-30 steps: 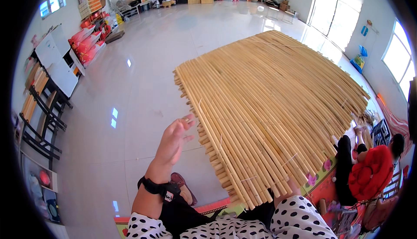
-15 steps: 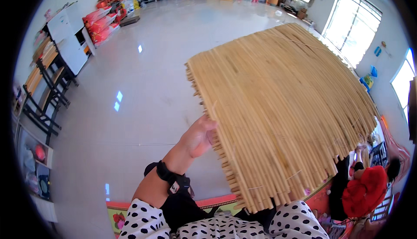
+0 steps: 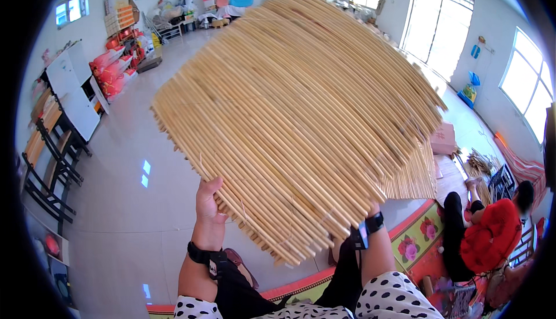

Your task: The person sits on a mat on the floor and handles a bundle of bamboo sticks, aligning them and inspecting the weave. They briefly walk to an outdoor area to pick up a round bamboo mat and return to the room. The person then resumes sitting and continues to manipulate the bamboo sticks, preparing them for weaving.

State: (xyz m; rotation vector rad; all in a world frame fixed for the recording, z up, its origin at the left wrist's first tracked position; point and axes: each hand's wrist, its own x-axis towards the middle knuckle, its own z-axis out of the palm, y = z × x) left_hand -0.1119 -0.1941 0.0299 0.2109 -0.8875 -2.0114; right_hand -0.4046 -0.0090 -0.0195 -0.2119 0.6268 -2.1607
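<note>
A large tan mat of thin reed stalks (image 3: 289, 104), tied side by side with thin string, is held up in front of me, tilted. My left hand (image 3: 209, 198) is closed on its near left edge, thumb on top and the other fingers mostly out of sight. At the near right edge, my right hand (image 3: 375, 209) holds the mat from beneath; the mat covers most of that hand. The stalk ends make an uneven, stepped line along the edges.
Another reed mat (image 3: 414, 174) lies beyond on the right. A person in a red top (image 3: 489, 241) sits at the right near loose stalks (image 3: 480, 161). Flowered carpet (image 3: 414, 241) lies by my feet. Dark-framed chairs (image 3: 49, 162) and a white fridge (image 3: 72, 96) stand left.
The reed mat has shifted left and up in view, its stalks now slanting more. My right wrist and part of that hand have come into sight; the second mat now shows.
</note>
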